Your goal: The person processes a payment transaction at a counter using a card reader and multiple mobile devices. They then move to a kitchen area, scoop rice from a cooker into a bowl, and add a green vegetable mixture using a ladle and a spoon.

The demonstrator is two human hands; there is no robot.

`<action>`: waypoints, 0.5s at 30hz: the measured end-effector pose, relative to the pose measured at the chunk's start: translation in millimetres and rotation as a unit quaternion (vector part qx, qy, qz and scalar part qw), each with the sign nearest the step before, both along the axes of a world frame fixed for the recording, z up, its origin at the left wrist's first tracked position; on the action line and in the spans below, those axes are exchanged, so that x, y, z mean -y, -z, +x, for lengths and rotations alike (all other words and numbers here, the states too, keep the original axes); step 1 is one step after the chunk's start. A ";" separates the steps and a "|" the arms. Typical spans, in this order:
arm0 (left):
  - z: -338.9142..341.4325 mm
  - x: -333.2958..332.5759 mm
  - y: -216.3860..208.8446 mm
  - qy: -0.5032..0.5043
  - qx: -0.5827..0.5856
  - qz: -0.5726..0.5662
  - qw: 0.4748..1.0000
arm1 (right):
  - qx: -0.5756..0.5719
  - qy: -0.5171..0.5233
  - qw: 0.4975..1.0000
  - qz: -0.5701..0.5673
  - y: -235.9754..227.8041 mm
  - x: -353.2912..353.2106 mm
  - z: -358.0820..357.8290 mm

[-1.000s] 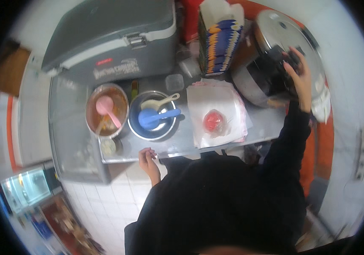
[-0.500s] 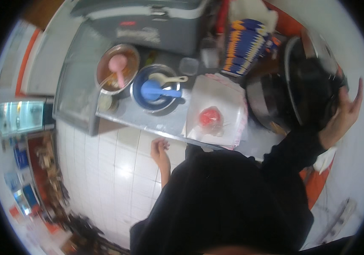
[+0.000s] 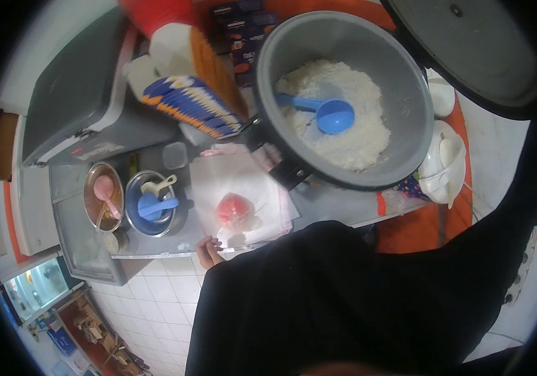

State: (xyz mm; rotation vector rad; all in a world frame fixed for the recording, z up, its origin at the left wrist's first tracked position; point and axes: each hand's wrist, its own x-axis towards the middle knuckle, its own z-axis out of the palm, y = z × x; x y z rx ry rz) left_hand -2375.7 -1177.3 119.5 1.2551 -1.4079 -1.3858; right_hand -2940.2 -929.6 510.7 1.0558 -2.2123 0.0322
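My left hand (image 3: 209, 252) hangs beside the table's front edge, fingers loosely bent and slightly apart, holding nothing I can see. Close to it, a clear plastic bag with something red inside (image 3: 234, 210) lies on white paper sheets (image 3: 212, 178). My right arm (image 3: 525, 169), in a black sleeve, reaches up along the right side toward a big dark lid (image 3: 469, 53); the hand itself is hidden. Below the raised lid stands a large grey pot (image 3: 406, 119), uncovered. White powder (image 3: 356, 150) fills its bottom, and a blue scoop (image 3: 335, 117) rests on the powder.
Left on the table (image 3: 331, 210), a metal bowl with a pink ladle (image 3: 104, 188) stands by another bowl with a blue scoop (image 3: 149, 207). Behind are a grey cooler box (image 3: 87, 88) and stacked patterned cartons (image 3: 187, 103). White plastic containers (image 3: 444, 160) sit right of the pot.
The lid has swung up and right off the pot, showing the powder and scoop inside. My view has turned right. My right hand, visible before at the lid, is now out of sight.
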 end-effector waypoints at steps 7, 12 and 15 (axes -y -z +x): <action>-132.1 -13.7 -90.2 0.048 0.015 -0.156 0.986 | 0.085 0.049 0.992 0.076 55.4 -38.2 -94.1; -219.0 -15.6 -142.8 0.057 -0.082 -0.149 0.984 | 0.112 0.052 0.987 0.105 72.9 -43.7 -124.0; -237.5 -12.3 -149.9 0.079 -0.052 -0.165 0.982 | 0.121 0.054 0.984 0.117 77.2 -45.3 -134.0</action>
